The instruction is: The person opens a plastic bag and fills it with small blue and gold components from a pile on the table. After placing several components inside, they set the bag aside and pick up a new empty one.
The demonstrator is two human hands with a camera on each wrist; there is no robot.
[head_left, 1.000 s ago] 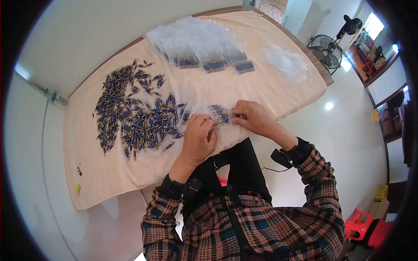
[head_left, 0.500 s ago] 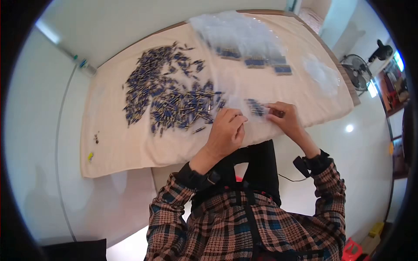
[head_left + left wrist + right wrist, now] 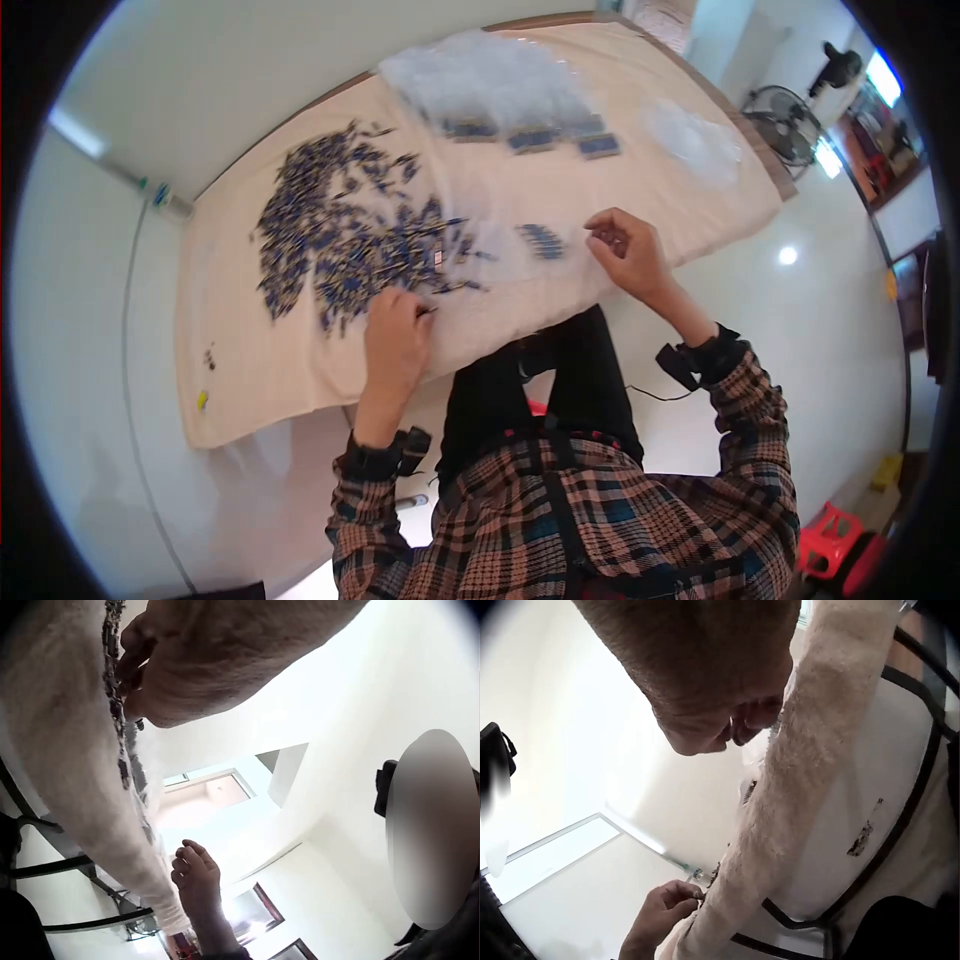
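Note:
Many small blue pieces with brass-coloured ends form a loose pile [image 3: 385,255] on the cream cloth [image 3: 480,335]. At the pile's near edge, my left hand [image 3: 395,338] pinches a small dark piece [image 3: 428,311] between thumb and fingers; in the left wrist view that hand [image 3: 225,656] fills the top. A row of blue pieces [image 3: 541,241] lies right of the pile, seemingly in clear plastic. My right hand [image 3: 634,262] hovers just right of that row, fingers loosely curled, with no held thing visible. It also shows in the right wrist view [image 3: 712,682].
Clear bags [image 3: 490,75] with blue rows at their ends [image 3: 532,139] overlap at the table's back. Empty-looking clear plastic [image 3: 697,143] lies at the back right. A small yellow item [image 3: 202,401] is near the left corner; a fan [image 3: 783,125] stands beyond the table.
My left hand has moved left from the plastic to the pile and pinches a piece. My right hand has drawn slightly away from the row. The head view has shifted.

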